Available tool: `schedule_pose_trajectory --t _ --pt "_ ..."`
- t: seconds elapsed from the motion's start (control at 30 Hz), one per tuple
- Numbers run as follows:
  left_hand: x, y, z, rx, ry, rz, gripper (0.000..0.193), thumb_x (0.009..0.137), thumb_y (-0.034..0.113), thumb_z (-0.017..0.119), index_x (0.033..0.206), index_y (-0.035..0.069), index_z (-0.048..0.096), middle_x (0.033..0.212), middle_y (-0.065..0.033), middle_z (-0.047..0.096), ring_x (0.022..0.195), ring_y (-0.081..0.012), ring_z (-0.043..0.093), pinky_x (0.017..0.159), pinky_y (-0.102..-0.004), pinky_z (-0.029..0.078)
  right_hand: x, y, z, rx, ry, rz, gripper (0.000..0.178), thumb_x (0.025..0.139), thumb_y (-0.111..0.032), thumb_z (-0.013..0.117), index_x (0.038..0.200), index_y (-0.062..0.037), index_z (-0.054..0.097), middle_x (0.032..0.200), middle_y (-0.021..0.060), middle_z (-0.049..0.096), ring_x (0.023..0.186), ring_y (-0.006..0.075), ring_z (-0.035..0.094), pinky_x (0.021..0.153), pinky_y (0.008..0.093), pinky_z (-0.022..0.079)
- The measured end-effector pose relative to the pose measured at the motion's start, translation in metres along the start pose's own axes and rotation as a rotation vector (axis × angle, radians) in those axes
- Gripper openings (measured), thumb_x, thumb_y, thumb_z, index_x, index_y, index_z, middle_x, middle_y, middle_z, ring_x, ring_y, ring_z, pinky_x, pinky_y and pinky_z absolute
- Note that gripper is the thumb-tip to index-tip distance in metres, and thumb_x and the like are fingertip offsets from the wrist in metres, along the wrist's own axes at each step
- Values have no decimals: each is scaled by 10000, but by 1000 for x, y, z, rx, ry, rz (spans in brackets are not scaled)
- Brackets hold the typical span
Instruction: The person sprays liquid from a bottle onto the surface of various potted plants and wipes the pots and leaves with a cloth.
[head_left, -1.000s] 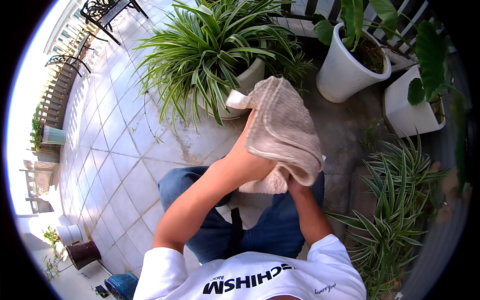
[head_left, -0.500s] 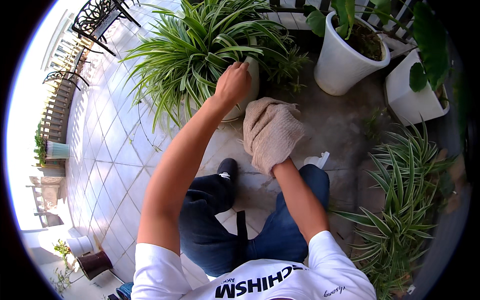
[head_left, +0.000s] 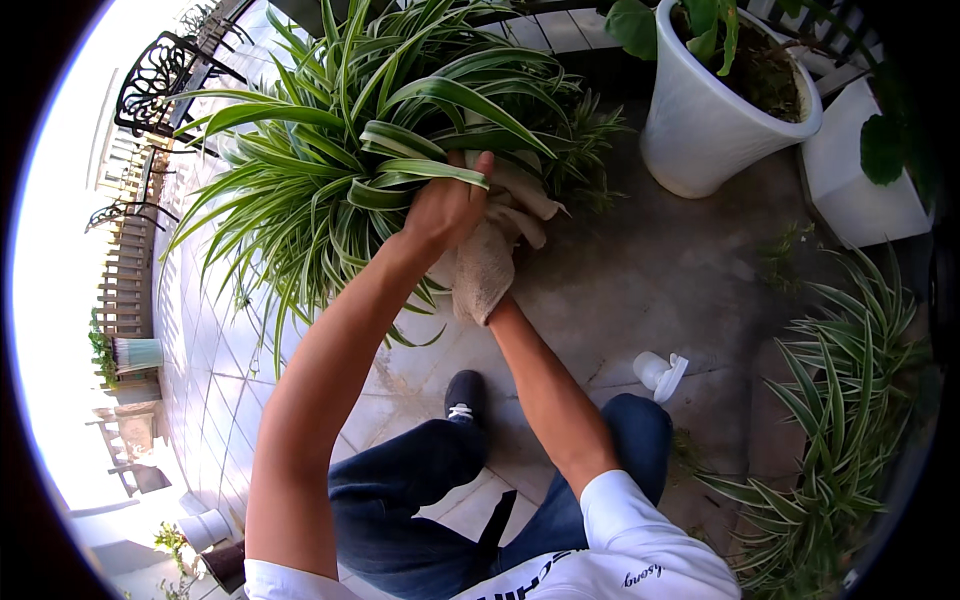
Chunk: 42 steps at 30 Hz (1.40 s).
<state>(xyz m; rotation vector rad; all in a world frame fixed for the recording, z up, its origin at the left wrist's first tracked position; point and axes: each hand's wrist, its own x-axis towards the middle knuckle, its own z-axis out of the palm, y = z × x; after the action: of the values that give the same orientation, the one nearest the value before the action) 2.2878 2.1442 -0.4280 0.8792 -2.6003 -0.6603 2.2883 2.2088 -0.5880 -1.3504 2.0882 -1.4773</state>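
A large spider plant [head_left: 330, 170] with green-and-white striped leaves spills over its pale pot, which is mostly hidden. Among the leaves on the pot's near side is my left hand [head_left: 443, 212], closed around some of them, its thumb raised and most fingers hidden. My right hand is wrapped in a beige cloth [head_left: 484, 268] that covers it to the wrist, so its fingers do not show. The cloth lies against the side of the pot, just right of my left hand, and its loose folds hang toward the right.
A white spray bottle [head_left: 661, 375] or similar small white container lies on the tiles by my right knee. A tall white planter [head_left: 700, 120] and a square white pot [head_left: 865, 170] stand at the back right. More spider plants [head_left: 850, 400] grow along the right. Black metal chairs [head_left: 160, 85] are far left.
My cloth-covered right hand has moved up and left onto the pot. My left hand has shifted slightly left and nearer, into the leaves. The white container is now fully in sight.
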Motion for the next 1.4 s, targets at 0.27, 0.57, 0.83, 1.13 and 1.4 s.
schedule_pose_trajectory --t 0.27,0.57,0.83,1.13,1.4 --pt "-3 -3 -8 158 -45 61 535 992 401 453 1176 -102 446 900 -387 569 870 -525 574 735 -550 458 96 51 64 1414 54 11 499 1051 -316 362 1485 -86 274 1478 96 354 1374 220 326 1156 349 249" --pt "-6 -2 -6 300 -109 28 544 1021 388 381 1215 -119 399 908 -387 538 858 -558 534 748 -547 441 192 82 44 1012 86 45 509 1041 -327 383 1475 -76 292 1471 115 367 1366 230 341 1143 359 261" --pt "-1 9 -5 280 -98 -90 575 989 392 486 1180 -148 436 816 -357 578 758 -524 582 685 -530 475 171 69 28 746 255 130 519 1033 -336 403 1466 -68 308 1465 132 378 1359 238 355 1132 367 273" --pt "0 3 -4 232 -71 -69 559 1007 353 445 1304 -116 379 1018 -407 545 916 -562 542 804 -540 459 38 -17 41 512 406 323 530 1023 -347 425 1456 -58 325 1459 150 391 1351 247 371 1120 377 286" --pt "0 5 -6 215 -121 -149 391 1045 245 387 1221 -95 466 1084 -355 551 958 -517 539 827 -506 441 -16 -92 53 858 104 429 547 1008 -338 457 1459 -62 315 1445 145 400 1336 230 384 1105 380 306"
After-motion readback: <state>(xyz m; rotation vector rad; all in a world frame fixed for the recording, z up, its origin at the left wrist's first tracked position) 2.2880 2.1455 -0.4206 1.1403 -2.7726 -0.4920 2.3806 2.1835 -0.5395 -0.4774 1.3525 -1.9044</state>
